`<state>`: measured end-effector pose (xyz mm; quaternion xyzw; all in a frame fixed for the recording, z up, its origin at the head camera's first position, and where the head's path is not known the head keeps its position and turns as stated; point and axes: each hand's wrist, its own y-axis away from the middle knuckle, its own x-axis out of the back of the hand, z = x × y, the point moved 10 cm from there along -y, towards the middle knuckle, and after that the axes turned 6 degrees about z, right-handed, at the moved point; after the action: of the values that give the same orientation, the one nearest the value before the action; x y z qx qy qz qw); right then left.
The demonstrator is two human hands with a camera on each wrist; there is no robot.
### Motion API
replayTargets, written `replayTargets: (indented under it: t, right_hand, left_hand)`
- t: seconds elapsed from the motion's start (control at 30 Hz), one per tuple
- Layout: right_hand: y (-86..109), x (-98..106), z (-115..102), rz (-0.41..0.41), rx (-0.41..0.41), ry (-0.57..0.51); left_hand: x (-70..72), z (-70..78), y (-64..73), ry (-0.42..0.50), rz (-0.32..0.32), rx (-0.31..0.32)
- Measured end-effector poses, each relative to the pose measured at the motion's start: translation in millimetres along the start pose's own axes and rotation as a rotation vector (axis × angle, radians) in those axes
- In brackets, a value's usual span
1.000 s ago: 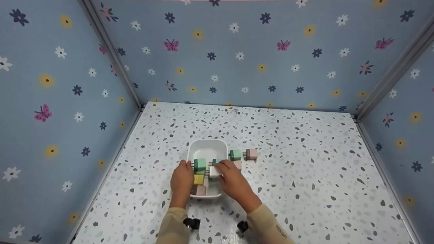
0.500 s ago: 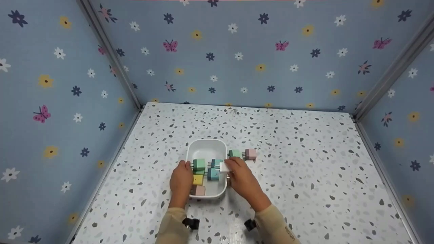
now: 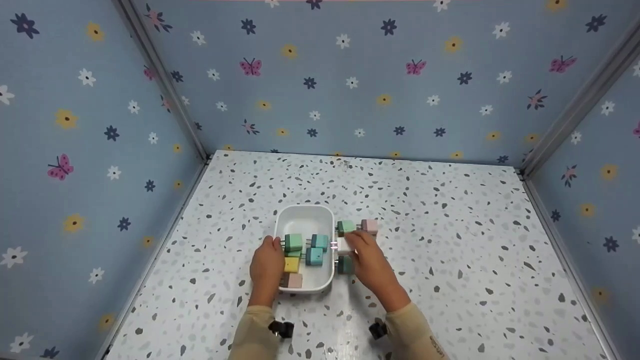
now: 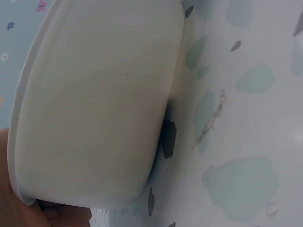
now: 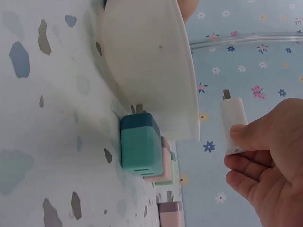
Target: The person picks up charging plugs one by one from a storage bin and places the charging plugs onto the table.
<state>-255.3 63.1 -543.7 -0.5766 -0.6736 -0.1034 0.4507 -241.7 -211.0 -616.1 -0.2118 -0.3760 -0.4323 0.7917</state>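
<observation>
My right hand (image 3: 372, 262) pinches a white charger plug (image 3: 345, 245) between thumb and fingers. It is just past the right rim of a white plastic bin (image 3: 306, 206), prongs toward the bin. In the right wrist view the white plug (image 5: 234, 120) is clear of the table. My left hand (image 3: 266, 265) grips the bin's left rim. Inside lie a light green plug (image 3: 294, 242), two blue plugs (image 3: 315, 257), a yellow plug (image 3: 291, 265) and a pink plug (image 3: 295, 280); another green one is partly covered.
Along the bin's right side on the speckled table (image 3: 450, 240) stand a teal plug (image 5: 142, 146), a light green plug (image 3: 346, 227) and pink plugs, one (image 3: 370, 226) farther right. Flowered panels (image 3: 350, 90) enclose the back and sides.
My right hand has carried the white plug rightward, from above the bin to beyond its right rim, uncovering the blue plugs. The left hand has kept its grip on the rim.
</observation>
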Motion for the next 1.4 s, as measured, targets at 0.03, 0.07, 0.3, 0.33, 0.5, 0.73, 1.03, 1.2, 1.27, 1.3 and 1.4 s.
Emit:
replayTargets:
  t: [0.03,0.07,0.3,0.33,0.5,0.73,1.03,1.2,1.27,1.3,1.4]
  right_hand:
    - [0.2,1,2,0.004,-0.008,-0.001]
    - [0.6,2,4,0.008,-0.015,-0.003]
    - [2.9,8,17,0.044,-0.031,0.006]
    - [3.0,9,19,0.050,-0.029,0.006]
    - [3.7,13,29,0.073,-0.032,-0.007]
    - [5.4,10,49,0.036,-0.125,-0.028]
    - [7.2,8,68,0.010,-0.210,-0.006]
    - [6.0,4,80,-0.013,-0.259,0.007]
    - [4.9,2,85,-0.024,-0.280,0.018]
    - [4.4,1,88,-0.030,-0.291,0.021]
    - [2.6,-1,94,-0.038,-0.309,0.027]
  left_hand:
    - [-0.3,0.0,-0.1,0.001,-0.002,0.002]
    - [-0.5,0.2,0.0,0.002,-0.004,0.004]
    - [-1.0,0.8,2.3,0.011,-0.012,0.003]
    - [-0.6,0.8,2.6,0.012,-0.010,0.001]
    - [0.9,1.6,3.1,0.018,-0.003,-0.008]
    - [-1.1,-1.5,3.4,0.016,-0.024,0.020]
    - [-0.8,-2.5,3.9,0.014,-0.025,0.021]
    - [-1.3,-2.6,3.4,0.016,-0.035,0.030]
    - [-0.3,-1.6,3.3,0.020,-0.031,0.022]
    - [0.2,-1.0,3.3,0.021,-0.028,0.018]
    - [1.6,0.5,2.8,0.025,-0.020,0.008]
